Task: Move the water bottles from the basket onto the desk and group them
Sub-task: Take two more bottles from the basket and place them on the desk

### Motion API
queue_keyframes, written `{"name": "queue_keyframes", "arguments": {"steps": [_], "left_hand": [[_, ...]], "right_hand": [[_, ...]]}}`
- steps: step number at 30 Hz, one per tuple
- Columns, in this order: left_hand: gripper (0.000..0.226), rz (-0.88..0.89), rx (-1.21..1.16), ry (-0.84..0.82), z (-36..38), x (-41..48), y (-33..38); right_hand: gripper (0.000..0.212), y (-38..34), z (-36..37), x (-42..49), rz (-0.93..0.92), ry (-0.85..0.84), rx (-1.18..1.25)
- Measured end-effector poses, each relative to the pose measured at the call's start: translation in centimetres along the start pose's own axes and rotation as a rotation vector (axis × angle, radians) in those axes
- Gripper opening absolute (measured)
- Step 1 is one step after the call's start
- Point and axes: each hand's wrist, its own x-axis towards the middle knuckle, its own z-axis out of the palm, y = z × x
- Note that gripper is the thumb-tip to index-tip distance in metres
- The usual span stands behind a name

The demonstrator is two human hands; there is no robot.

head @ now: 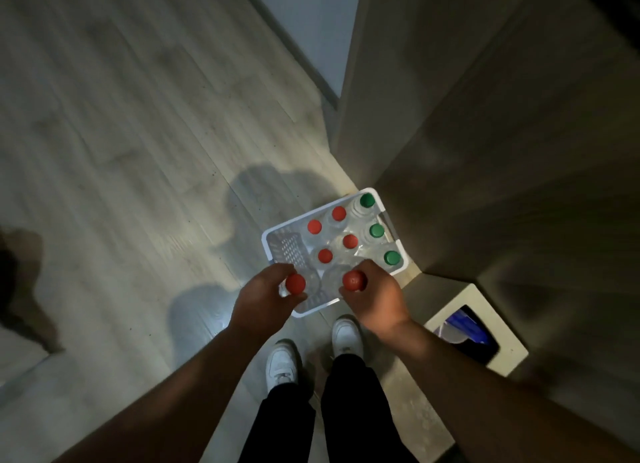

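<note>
A white plastic basket [268, 244] stands on the floor in front of my feet. It holds several clear water bottles, some with red caps [314, 226] and three with green caps [376, 230] along its right side. My left hand [266, 298] grips the neck of a red-capped bottle [295, 284] at the basket's near left corner. My right hand [375, 300] grips another red-capped bottle [354, 280] at the near edge. Both bottles stand upright, their bodies mostly hidden by my fingers.
A tall wooden desk or cabinet side [485, 151] rises directly right of the basket. A beige bin with a dark opening [474, 334] sits at the lower right. Pale wood floor [138, 151] stretches to the left. My white shoes [282, 362] stand just behind the basket.
</note>
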Motion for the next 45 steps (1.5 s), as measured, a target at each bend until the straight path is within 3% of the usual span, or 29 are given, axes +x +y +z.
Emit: {"name": "queue_keyframes", "arguments": {"steps": [6, 11, 17, 19, 28, 33, 45], "left_hand": [[0.050, -0.095, -0.034, -0.026, -7.3, -4.3, 8.7], [0.039, 0.011, -0.076, -0.046, -13.3, -8.5, 16.1], [0.025, 0.194, -0.133, -0.124, -18.3, -11.6, 23.1], [0.030, 0.265, -0.161, -0.173, -19.1, -12.6, 24.8], [0.029, 0.493, -0.116, -0.477, -20.7, -16.9, 28.7], [0.033, 0.591, -0.057, -0.610, -18.9, -20.8, 30.5], [0.033, 0.879, 0.123, -1.099, -10.2, -35.9, 32.3]], "right_hand": [[0.018, -6.8, -9.4, -7.2, -0.006, 0.096, 0.161], [0.033, -11.2, -16.8, -13.7, -0.052, 0.117, 0.247], [0.036, -15.3, -22.6, -21.9, -0.017, 0.285, 0.396], [0.035, -16.4, -23.3, -24.8, 0.008, 0.356, 0.472], [0.028, -18.1, -20.7, -38.3, 0.261, 0.846, 0.678], [0.025, -17.0, -17.9, -45.6, 0.403, 0.998, 0.697], [0.024, -13.6, -9.1, -64.1, 0.760, 1.374, 0.894]]}}
